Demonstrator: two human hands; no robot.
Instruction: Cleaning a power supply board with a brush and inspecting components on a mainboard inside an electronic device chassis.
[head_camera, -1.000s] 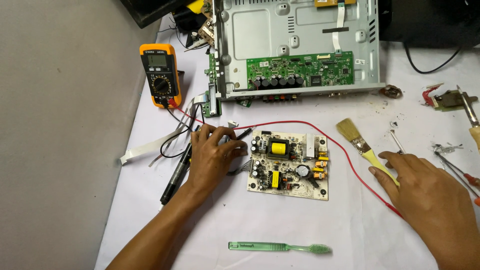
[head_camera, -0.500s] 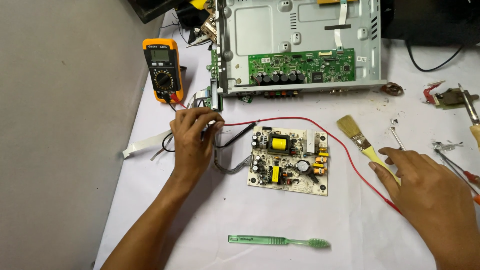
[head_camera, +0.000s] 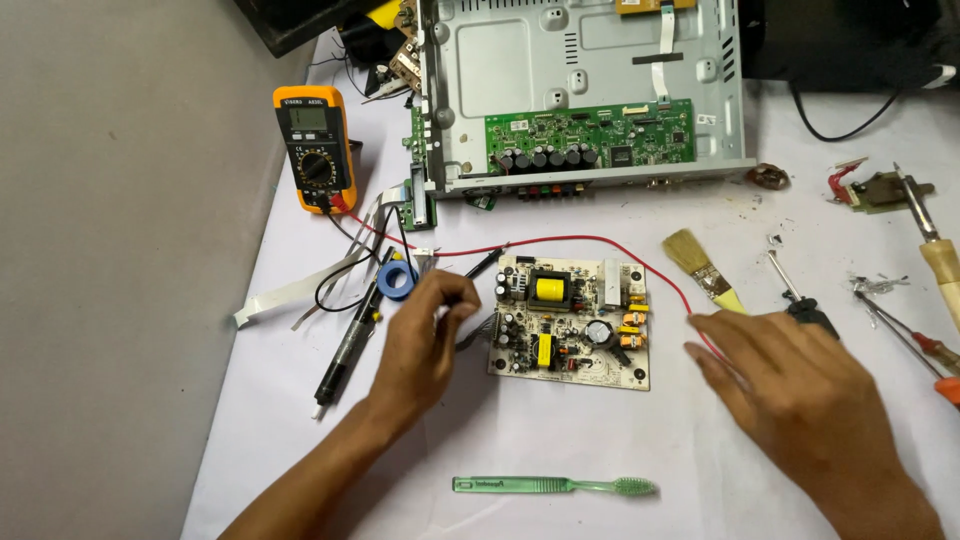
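Near the tabletop's middle, the small circuit board (head_camera: 570, 322) lies flat, parts up for probing. Left hand (head_camera: 428, 335) curls beside its left edge, fingers (head_camera: 455, 295) pinched shut on the black probe (head_camera: 482, 264). Right hand (head_camera: 795, 385) rests flat, fingers spread and empty, over the red wire (head_camera: 580, 240) by the paintbrush (head_camera: 700, 266).

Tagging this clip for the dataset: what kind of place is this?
Likely an electronics repair bench: an orange multimeter, a bare circuit board by the left hand, and an opened metal chassis on a white-covered table.

The left hand (head_camera: 425, 335) hides its fingertips' hold; the metal chassis (head_camera: 585, 90) is cut off above.
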